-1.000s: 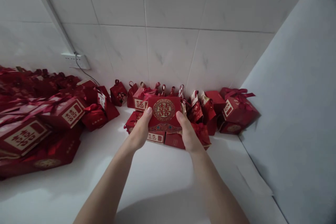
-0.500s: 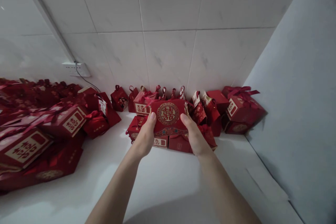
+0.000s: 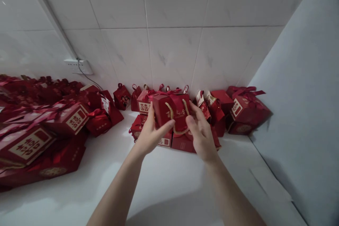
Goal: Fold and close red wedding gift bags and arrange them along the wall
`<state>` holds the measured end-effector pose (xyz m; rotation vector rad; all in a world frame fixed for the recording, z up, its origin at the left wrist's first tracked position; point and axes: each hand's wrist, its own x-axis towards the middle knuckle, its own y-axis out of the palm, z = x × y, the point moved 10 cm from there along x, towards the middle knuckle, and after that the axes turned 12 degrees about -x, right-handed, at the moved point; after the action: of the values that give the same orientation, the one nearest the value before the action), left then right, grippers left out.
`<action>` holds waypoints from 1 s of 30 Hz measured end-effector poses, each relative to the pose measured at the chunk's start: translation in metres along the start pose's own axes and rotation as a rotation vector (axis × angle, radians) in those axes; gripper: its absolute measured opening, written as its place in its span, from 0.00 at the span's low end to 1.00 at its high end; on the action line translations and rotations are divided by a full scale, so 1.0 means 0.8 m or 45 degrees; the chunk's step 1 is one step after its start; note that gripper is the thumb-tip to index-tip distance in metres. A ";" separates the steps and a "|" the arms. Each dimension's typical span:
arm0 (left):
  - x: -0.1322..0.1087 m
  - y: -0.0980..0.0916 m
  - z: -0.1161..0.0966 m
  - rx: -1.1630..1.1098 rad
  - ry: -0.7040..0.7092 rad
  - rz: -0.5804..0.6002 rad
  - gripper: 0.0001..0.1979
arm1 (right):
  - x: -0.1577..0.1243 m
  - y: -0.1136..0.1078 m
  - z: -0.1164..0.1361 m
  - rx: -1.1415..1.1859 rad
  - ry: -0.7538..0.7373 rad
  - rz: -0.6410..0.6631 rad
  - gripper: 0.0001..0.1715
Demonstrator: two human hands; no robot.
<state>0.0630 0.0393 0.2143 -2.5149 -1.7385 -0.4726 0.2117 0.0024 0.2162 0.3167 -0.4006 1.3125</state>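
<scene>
Between my two hands is a red gift box (image 3: 161,109) with a gold rope handle (image 3: 180,132) and a dark pink ribbon across its top. My left hand (image 3: 151,130) grips its left side, thumb on the near face beside the handle. On the right side, my right hand (image 3: 201,130) has its fingers wrapped round the edge, thumb close to the rope. The box is above or against a row of red boxes (image 3: 184,143), and I cannot tell whether it rests on them. A pink-topped box (image 3: 144,107) with gold characters stands just behind my left hand.
Stacked red gift boxes (image 3: 29,144) fill the left of the white table (image 3: 111,183). More boxes (image 3: 246,109) with ribbons stand at the right, by a pale panel (image 3: 302,106). A socket strip (image 3: 78,67) with a cable is on the tiled wall (image 3: 172,56).
The box in my hands has turned: its round gold emblem faced me before, and now a face with the gold rope handle does. My thumbs have shifted on it.
</scene>
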 end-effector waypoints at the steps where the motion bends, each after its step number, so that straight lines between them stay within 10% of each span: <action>1: 0.001 -0.005 0.006 -0.103 -0.066 -0.034 0.44 | -0.001 0.001 0.002 0.049 0.011 0.020 0.28; 8: -0.002 -0.007 0.037 -0.594 -0.318 -0.168 0.32 | -0.008 0.015 -0.002 0.169 0.159 0.154 0.33; 30: -0.001 -0.003 0.053 -0.580 -0.438 -0.169 0.32 | -0.007 0.011 -0.015 0.124 0.260 0.170 0.38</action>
<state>0.0702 0.0483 0.1735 -2.9460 -2.1392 -0.5183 0.2029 0.0049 0.2031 0.2373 -0.1884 1.4825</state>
